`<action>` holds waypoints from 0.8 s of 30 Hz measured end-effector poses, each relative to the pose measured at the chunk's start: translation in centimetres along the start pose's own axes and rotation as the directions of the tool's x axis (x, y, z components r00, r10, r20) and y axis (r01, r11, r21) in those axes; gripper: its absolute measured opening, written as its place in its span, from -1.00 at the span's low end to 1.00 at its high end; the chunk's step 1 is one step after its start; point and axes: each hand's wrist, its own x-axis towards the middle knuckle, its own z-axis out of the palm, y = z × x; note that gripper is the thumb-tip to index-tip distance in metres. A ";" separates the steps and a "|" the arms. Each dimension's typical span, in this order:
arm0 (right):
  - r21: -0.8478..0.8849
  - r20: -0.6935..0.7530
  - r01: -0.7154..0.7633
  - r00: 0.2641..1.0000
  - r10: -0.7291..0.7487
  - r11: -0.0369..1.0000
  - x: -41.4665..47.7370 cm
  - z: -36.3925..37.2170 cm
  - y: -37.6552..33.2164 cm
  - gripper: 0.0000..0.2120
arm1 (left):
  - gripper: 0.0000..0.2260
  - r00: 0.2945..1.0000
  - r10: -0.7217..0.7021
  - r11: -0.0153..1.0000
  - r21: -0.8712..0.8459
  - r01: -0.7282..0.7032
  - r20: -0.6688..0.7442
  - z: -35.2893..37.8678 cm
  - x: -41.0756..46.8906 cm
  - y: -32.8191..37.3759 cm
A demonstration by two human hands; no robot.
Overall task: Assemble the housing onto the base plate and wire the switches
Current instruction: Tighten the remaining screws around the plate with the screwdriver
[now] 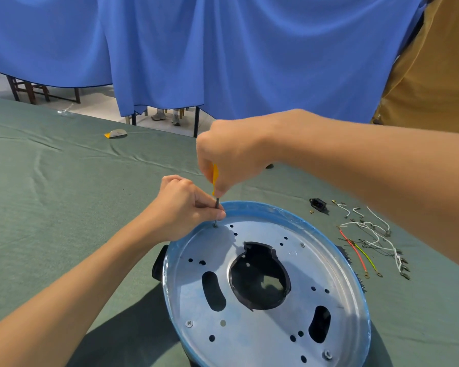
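Observation:
A round silver base plate with many holes lies inside the blue-rimmed housing in the lower middle. My right hand grips the yellow handle of a screwdriver held upright. The screwdriver's tip rests on a screw at the plate's far left edge. My left hand pinches the thin metal shaft just above that screw. Three more screws sit in the plate, one at the near left, one at the near right and one at the far right.
Loose white, red and yellow-green wires with terminals lie right of the housing, beside a black socket part. A small yellow-and-white object rests far back on the green cloth. A blue curtain hangs behind; someone in a tan shirt stands at right.

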 end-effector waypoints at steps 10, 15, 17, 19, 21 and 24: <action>0.078 0.132 -0.080 0.989 0.069 0.994 1.6 0.5 0.0 -0.69 | -0.89 0.986 0.101 0.995 -0.031 -0.097 0.133 -0.6 0.3 0.1; 0.168 0.238 -0.243 0.950 0.200 0.955 1.8 0.2 -0.1 -0.77 | -0.89 0.984 0.028 0.990 -0.142 -0.003 0.175 -0.3 -0.1 0.1; 0.199 0.199 -0.262 0.954 0.223 0.944 1.5 0.6 0.0 -0.77 | -0.87 0.985 -0.032 0.927 -0.363 0.093 0.170 -0.3 -0.7 0.1; 0.192 0.105 -0.231 0.971 0.214 0.954 0.8 1.3 0.1 -0.77 | -0.81 0.993 -0.086 0.816 -0.566 0.117 0.081 -0.4 -1.0 0.1; 0.182 0.070 -0.186 0.982 0.176 0.966 0.0 1.6 0.2 -0.75 | -0.74 0.984 -0.176 0.728 -0.676 0.112 -0.026 -0.5 -1.1 -0.2; 0.077 0.070 -0.101 0.993 0.096 0.992 -0.8 1.4 0.3 -0.83 | -0.82 0.947 -0.318 0.686 -0.678 0.264 0.048 -0.3 -1.1 -0.7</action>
